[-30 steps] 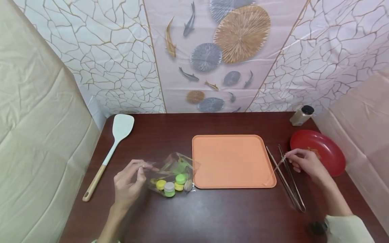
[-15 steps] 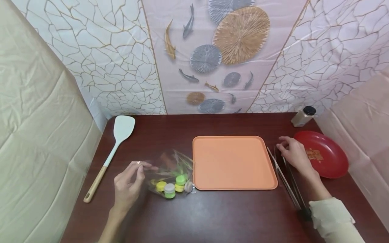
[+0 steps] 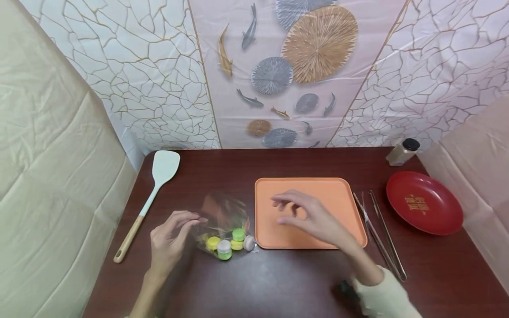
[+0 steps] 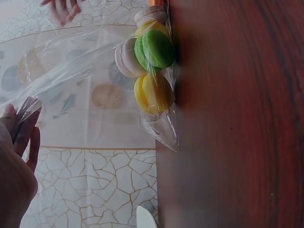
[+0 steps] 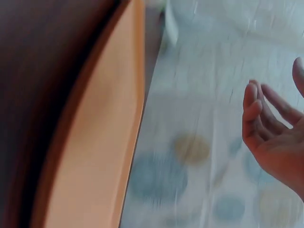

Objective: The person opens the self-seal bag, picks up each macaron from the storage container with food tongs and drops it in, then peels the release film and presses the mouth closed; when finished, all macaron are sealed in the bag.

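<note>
My left hand point(image 3: 169, 236) pinches the top edge of a clear plastic bag point(image 3: 224, 212) between thumb and fingers. Inside the bag sit several macarons: a green one point(image 4: 154, 49), yellow ones point(image 4: 153, 92) and pale greyish ones point(image 4: 127, 58), gathered at the bottom close to the table. Over the orange tray point(image 3: 270, 236) my right hand point(image 3: 312, 216) hovers with nothing in it, fingers spread and slightly bent. The right wrist view shows the same hand point(image 5: 275, 137) apart from the tray's edge, thumb away from the fingers.
Metal tongs point(image 3: 387, 243) lie right of the tray, with a thin clear strip point(image 3: 364, 207) beside their tips. Farther right are a red oval plate point(image 3: 437, 198) and a black-capped jar point(image 3: 401, 152). A pale green spatula point(image 3: 149, 198) lies at the left.
My right hand has let go of a thin clear strip near the tongs and moved left over the tray. The left hand keeps its pinch on the bag, nearly in place.
</note>
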Available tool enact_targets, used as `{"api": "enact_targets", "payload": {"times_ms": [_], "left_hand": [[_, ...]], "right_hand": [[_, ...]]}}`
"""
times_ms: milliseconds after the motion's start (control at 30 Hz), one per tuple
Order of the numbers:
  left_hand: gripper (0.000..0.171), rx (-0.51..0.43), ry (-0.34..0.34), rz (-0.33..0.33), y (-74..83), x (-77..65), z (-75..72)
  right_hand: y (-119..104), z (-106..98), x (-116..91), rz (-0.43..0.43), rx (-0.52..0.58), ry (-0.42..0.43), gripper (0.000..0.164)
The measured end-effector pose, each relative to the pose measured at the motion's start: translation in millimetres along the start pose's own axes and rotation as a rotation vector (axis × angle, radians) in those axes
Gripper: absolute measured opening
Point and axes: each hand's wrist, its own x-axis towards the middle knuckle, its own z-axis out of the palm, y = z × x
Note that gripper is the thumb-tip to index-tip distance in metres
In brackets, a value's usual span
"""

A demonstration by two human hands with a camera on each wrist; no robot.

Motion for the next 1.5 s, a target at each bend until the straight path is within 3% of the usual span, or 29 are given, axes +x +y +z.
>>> {"api": "enact_targets", "payload": {"times_ms": [167, 433, 700, 967, 1300, 1500], "left_hand": [[0.018, -0.028, -0.013, 0.007, -0.8, 0.3, 0.7], [0.018, -0.023, -0.013, 0.057, -1.3, 2.6, 1.5], [0.021, 0.047, 0.020, 0.063, -0.8, 3.9, -3.2], [0.009, 0.051, 0.022, -0.009, -3.0, 6.2, -11.6], [0.036, -0.009, -0.037, -0.097, -2.4, 9.4, -17.8], [0.042, -0.067, -0.071, -0.099, -6.0, 8.8, -21.8]], "right_hand": [[-17.4, 42.9, 20.9, -0.040, 0.026, 0.040, 0.053], [-21.4, 81.2, 36.4, -0.121, 0.055, 0.205, 0.021], [-6.0, 80.1, 33.0, -0.171, 0.047, 0.304, 0.018], [13.3, 78.4, 28.5, -0.197, 0.106, 0.391, 0.023], [28.7, 79.1, 33.6, -0.396, 0.205, 0.376, 0.034], [36.3, 76.7, 39.1, -0.546, 0.227, 0.318, 0.018]]}}
